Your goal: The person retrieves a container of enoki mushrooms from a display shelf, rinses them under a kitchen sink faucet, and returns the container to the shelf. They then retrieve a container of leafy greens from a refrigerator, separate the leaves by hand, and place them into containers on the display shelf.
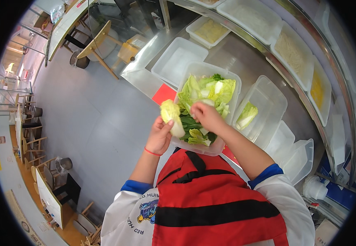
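Observation:
My left hand point(160, 135), with a red band at its wrist, holds a pale yellow-green napa cabbage leaf point(171, 113) by its white base, over the left edge of a clear plastic tub point(237, 89). Torn cabbage pieces point(227, 90) and dark leafy greens point(190, 122) lie in that tub. My right hand point(205, 115) is above the greens with its fingers curled; it is slightly blurred, and whether a piece is between the fingers cannot be seen. Another cabbage leaf point(247, 116) lies in a second clear tub point(277, 92) to the right.
An empty white tub point(181, 58) and a tub of sliced yellow food point(210, 30) stand behind on the steel counter point(141, 70). More nested tubs point(297, 160) are at the right. Food trays point(291, 58) line a curved raised shelf. Tables and wooden chairs point(99, 46) stand left.

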`<state>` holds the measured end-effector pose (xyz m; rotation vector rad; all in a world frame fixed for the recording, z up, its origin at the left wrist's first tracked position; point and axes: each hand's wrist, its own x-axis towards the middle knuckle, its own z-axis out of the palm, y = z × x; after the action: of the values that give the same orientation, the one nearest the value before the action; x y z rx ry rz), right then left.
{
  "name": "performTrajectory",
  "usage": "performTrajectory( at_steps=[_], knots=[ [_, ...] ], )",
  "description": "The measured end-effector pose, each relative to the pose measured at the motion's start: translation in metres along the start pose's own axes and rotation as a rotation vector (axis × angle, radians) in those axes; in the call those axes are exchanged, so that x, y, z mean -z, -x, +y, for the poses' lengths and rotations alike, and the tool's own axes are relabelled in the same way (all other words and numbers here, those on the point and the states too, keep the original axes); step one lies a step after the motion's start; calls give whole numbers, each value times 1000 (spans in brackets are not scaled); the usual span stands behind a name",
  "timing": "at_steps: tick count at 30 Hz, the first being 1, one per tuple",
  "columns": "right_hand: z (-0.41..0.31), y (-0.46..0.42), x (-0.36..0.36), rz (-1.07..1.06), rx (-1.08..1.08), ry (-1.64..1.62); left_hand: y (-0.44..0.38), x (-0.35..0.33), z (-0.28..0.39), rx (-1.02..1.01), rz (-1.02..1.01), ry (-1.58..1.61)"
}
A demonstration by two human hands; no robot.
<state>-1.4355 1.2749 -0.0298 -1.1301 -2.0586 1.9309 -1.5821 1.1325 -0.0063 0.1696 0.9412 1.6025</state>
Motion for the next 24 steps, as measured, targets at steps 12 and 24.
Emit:
performTrajectory(
  at_steps=[12, 24],
  knots=[
    [61, 44, -34, -1, 582, 1052, 28, 41, 1, 51, -13, 129],
    [30, 51, 42, -311, -4, -439, 0, -2, -1, 365, -474, -131]
  ],
)
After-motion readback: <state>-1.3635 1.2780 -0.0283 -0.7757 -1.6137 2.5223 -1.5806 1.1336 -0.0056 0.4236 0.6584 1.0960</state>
